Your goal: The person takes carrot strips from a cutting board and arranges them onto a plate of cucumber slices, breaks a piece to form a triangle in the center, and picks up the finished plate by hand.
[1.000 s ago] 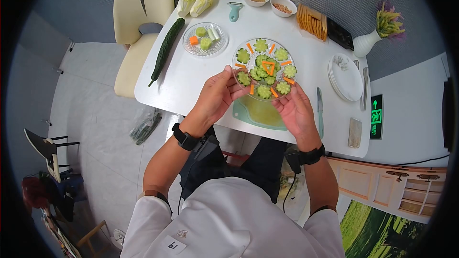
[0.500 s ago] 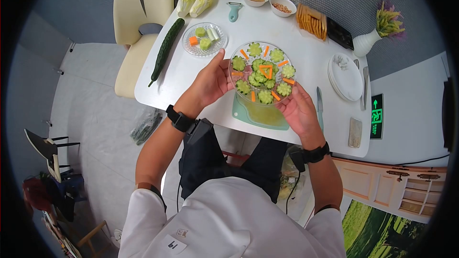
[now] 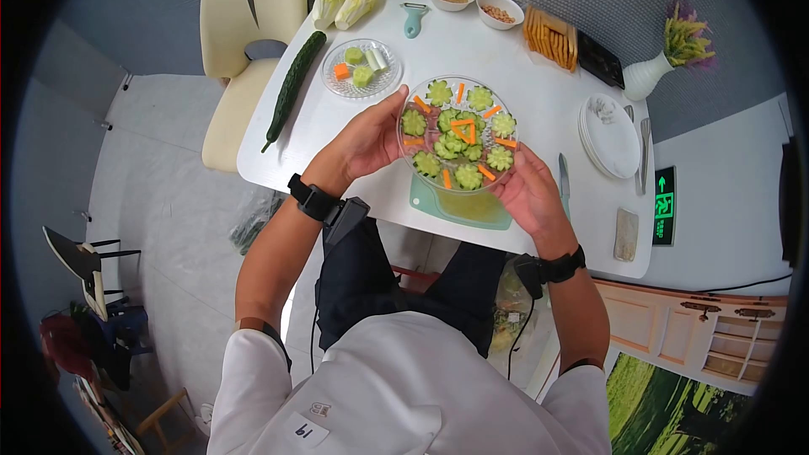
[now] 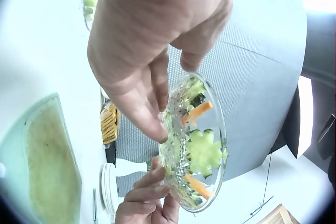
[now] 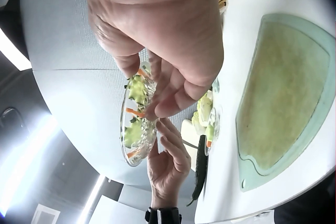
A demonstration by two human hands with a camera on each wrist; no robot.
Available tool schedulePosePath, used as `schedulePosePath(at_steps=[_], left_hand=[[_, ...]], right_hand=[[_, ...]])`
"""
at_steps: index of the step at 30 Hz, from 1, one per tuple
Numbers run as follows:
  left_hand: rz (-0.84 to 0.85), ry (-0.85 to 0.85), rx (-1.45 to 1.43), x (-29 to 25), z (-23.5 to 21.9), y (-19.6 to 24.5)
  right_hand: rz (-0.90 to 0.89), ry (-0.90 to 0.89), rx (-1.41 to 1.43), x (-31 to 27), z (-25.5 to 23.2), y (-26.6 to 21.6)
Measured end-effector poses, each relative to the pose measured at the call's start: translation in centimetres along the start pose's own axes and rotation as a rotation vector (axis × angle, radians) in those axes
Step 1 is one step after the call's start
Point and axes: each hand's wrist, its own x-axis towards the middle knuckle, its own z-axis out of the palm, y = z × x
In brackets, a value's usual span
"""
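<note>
A clear glass plate (image 3: 406,139) is held up over the near side of the table, between both hands. Flower-cut cucumber slices (image 3: 468,176) and carrot sticks (image 3: 486,172) alternate round its rim. More cucumber lies in the middle under a carrot triangle (image 3: 463,131). My left hand (image 3: 368,141) grips the plate's left edge, its thumb at the rim and its fingers underneath, as the left wrist view shows. On the right edge my right hand (image 3: 533,194) pinches the rim the same way, fingers below in the right wrist view. Beneath the plate lies a green cutting board (image 5: 286,98).
A whole cucumber (image 3: 295,88) and a plate of vegetable pieces (image 3: 326,82) lie left. Cabbages (image 3: 357,5), a peeler (image 3: 412,24), two bowls (image 3: 449,5) and bread slices (image 3: 549,39) stand farther back. Right are a knife (image 3: 564,177), stacked white plates (image 3: 613,139) and a vase (image 3: 646,77).
The plate has shifted a little left and toward the body, turning slightly anticlockwise. My left hand has moved outward with its edge; my right hand keeps its hold on the other side.
</note>
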Motion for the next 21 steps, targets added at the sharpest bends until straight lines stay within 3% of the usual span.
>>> schedulePosePath(at_steps=[12,21], left_hand=[[0.015,0.013,0.061,-0.9,0.5,-0.2],[0.115,0.048,0.15,-1.5,1.7,-0.7]], right_hand=[[0.019,0.016,0.029,0.5,-0.3,-0.6],[0.058,0.151,0.098,0.8,0.2,-0.5]])
